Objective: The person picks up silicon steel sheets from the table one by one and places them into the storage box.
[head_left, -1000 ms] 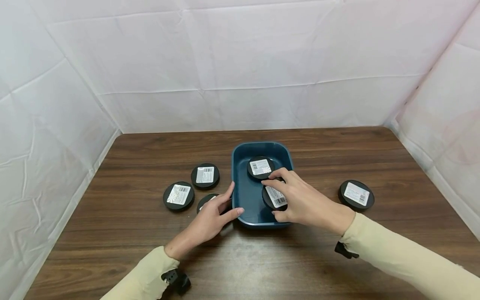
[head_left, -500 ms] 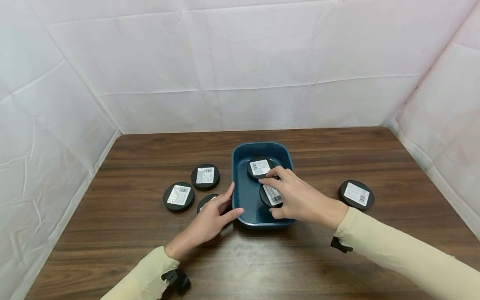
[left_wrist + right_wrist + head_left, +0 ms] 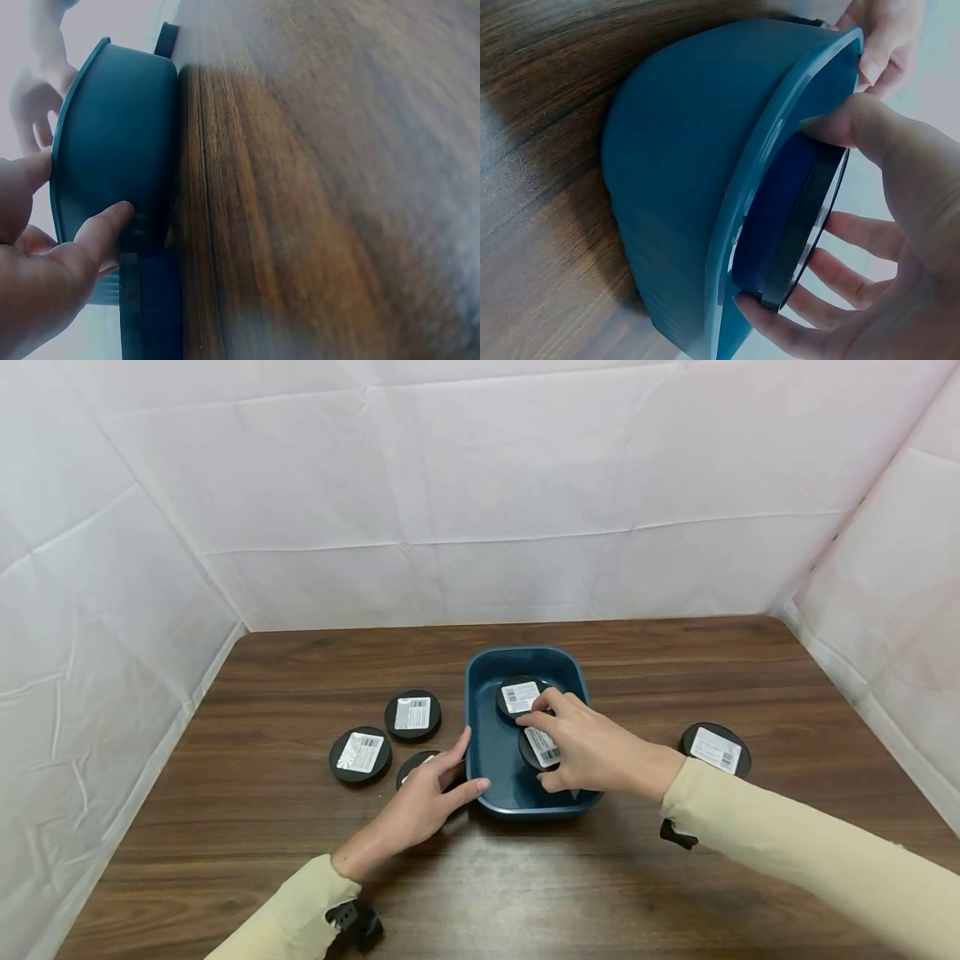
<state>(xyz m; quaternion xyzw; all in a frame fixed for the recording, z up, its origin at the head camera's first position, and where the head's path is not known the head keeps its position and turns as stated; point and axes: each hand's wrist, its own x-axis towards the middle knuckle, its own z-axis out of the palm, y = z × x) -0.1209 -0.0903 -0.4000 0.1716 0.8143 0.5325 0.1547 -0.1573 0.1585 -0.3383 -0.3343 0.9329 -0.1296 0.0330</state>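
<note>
In the head view my right hand (image 3: 588, 743) pinches a flat round container (image 3: 542, 748) inside a blue plastic tray (image 3: 474, 718). The right wrist view shows that container's black band and blue side (image 3: 774, 214), with thumb and fingers round its edge, tilted beside the tray wall. Another labelled round container (image 3: 520, 698) lies in the tray's far half. My left hand (image 3: 420, 802) touches the tray's left wall and near corner, its fingers fairly straight; the left wrist view has one finger on the outer wall. Partly behind that hand lies a round container (image 3: 411, 766).
Two more labelled round containers, one nearer (image 3: 360, 755) and one farther (image 3: 412, 715), lie left of the tray on the brown wooden table (image 3: 510, 893). Another round container (image 3: 716, 749) lies to the right, partly behind the right sleeve. White sheeting (image 3: 480, 485) hangs behind and at both sides.
My right hand and the container it holds have shifted slightly left and away within the tray. My left hand stays at the tray's side. The head view has tilted a little.
</note>
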